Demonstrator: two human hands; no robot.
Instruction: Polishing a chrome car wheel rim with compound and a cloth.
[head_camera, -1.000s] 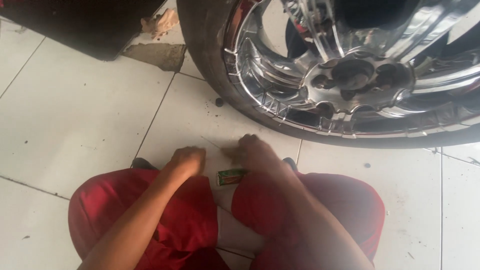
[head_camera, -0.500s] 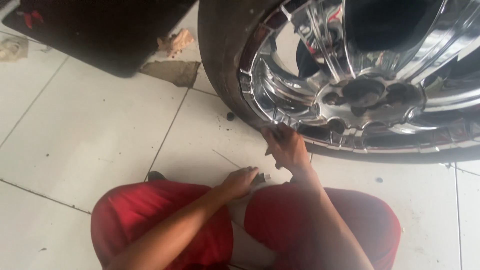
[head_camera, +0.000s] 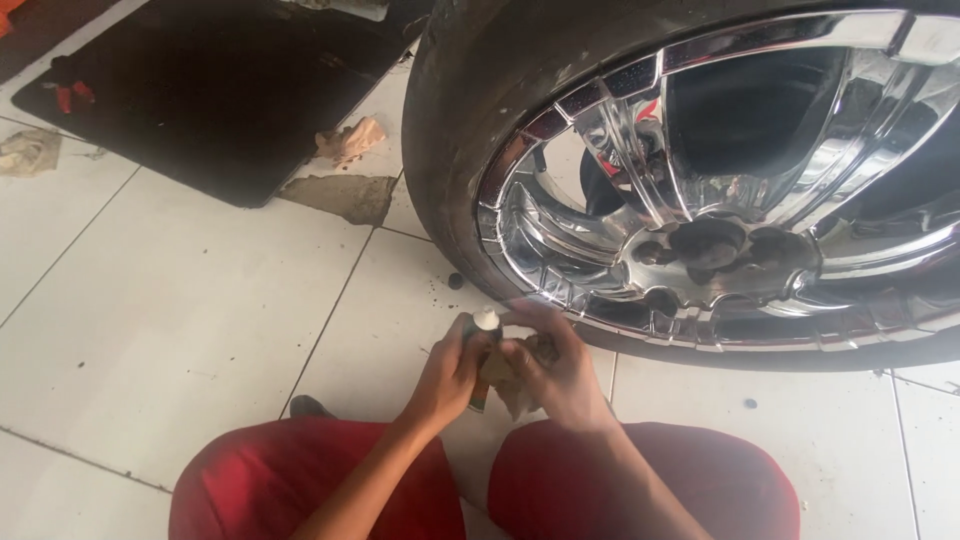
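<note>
A big tyre (head_camera: 470, 110) with a shiny chrome rim (head_camera: 720, 240) stands on the white tile floor right in front of me. My left hand (head_camera: 450, 365) grips a small green tube with a whitish tip (head_camera: 486, 322), held upright just below the rim's edge. My right hand (head_camera: 555, 360) sits against it and holds a small crumpled brownish rag (head_camera: 515, 385). Both hands meet above my knees in red trousers (head_camera: 300, 490).
A black mat (head_camera: 200, 100) lies on the tiles at the upper left, with a crumpled beige rag (head_camera: 345, 140) and a brown scrap (head_camera: 340, 195) beside it. A small black cap (head_camera: 456, 281) lies on the floor by the tyre. My shoe tip (head_camera: 305, 407) shows at the left knee.
Both hands have come up from the floor and joined in front of the rim. The left hand now holds the green tube that lay between my knees. The view has shifted left.
</note>
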